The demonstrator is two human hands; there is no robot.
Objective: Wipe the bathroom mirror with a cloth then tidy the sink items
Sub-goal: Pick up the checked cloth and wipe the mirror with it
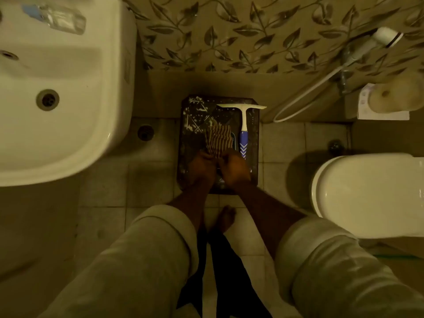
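Two large fixtures frame the job: the white ceramic sink (68,115) well left of both grips, with a clear plastic bottle (58,18) untidied on its rim. Between them, the dark soap-streaked rectangular mirror (195,115) lies on the floor, seemingly mid-wipe. Left hand (200,167) and right hand (234,168) pinch the striped brown cloth (218,140) just above them; the white-and-blue squeegee (243,125) lies beside.

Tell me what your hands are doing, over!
Left hand and right hand both gripping striped cloth. Squeegee alongside, untouched. Nothing blocking.
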